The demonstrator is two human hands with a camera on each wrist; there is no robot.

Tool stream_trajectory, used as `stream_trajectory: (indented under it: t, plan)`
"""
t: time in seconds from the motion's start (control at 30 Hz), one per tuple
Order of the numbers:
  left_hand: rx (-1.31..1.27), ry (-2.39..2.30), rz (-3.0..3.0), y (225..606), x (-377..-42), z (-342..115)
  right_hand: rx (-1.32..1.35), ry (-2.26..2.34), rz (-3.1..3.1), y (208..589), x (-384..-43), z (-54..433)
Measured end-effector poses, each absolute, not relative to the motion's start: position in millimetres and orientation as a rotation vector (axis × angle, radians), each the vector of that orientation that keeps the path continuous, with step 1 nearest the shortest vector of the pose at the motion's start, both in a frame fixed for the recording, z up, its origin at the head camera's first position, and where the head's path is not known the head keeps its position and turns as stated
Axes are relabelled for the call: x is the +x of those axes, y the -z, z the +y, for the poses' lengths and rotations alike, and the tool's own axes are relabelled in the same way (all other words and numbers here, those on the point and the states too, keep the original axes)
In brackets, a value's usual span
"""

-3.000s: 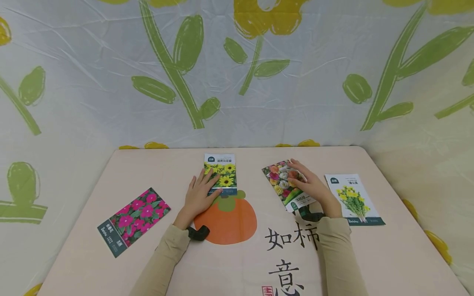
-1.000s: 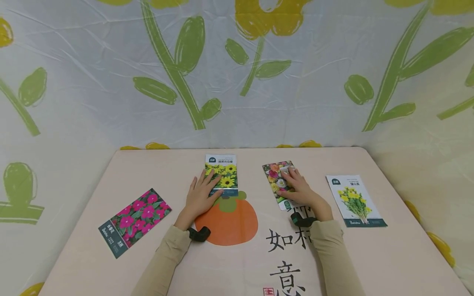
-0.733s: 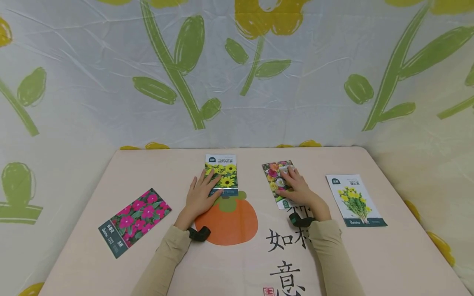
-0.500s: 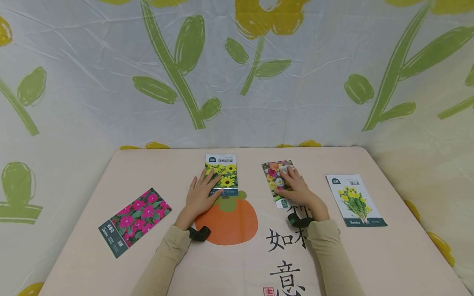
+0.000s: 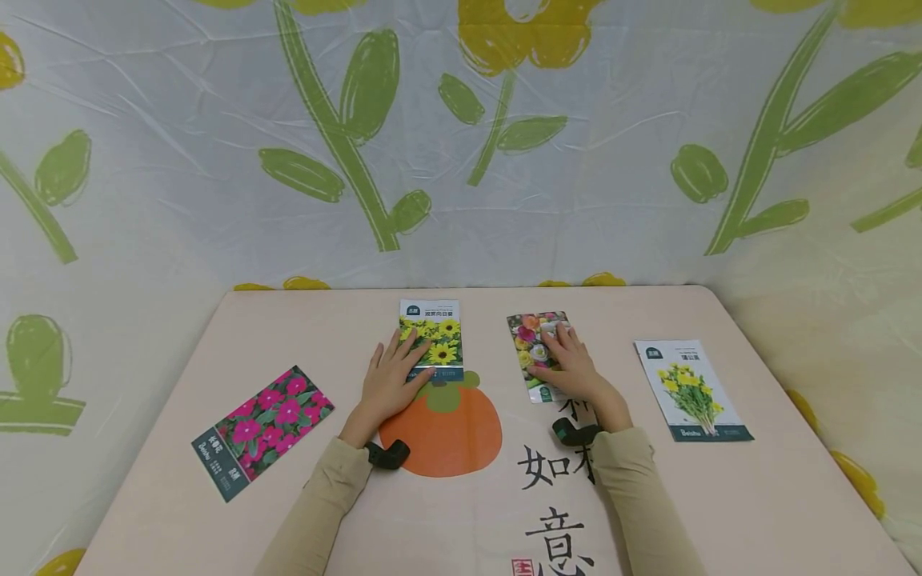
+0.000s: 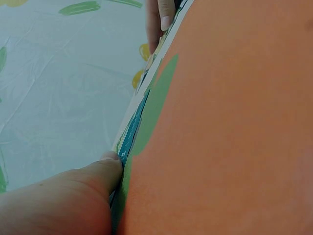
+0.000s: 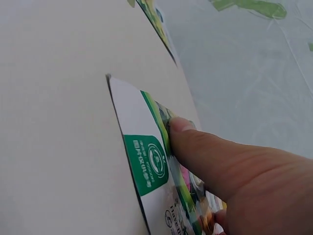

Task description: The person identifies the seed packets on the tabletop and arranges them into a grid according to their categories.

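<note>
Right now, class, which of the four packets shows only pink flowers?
The leftmost packet: all its blooms are pink. The rightmost packet and the sunflower packet under the left hand show yellow; the mixed-flower packet under the right hand, several colours.

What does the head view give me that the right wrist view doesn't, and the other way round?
Head view only: the pink-flower packet at left, the white packet with a yellow bunch at right, the orange fruit print, and the tan sleeves.

Right wrist view only: close detail of the green label, its round emblem and white lettering, too small to make out from the head.

Both: the right hand on the multicoloured-flower packet, the pale tabletop and the leaf-patterned backdrop.
</note>
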State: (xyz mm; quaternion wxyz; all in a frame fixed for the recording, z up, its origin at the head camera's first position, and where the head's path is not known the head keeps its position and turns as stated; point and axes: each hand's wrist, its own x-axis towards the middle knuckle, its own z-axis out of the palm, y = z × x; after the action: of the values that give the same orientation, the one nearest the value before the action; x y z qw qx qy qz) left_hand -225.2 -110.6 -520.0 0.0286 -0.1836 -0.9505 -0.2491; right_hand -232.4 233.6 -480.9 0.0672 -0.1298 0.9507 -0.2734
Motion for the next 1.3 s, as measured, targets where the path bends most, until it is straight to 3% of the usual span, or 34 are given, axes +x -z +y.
stream_trajectory:
  t: [1.3]
  plan:
    - [-0.569,0.761,-2.953,520,-226,-111,-0.373,0.903,2.924,485,-235,227]
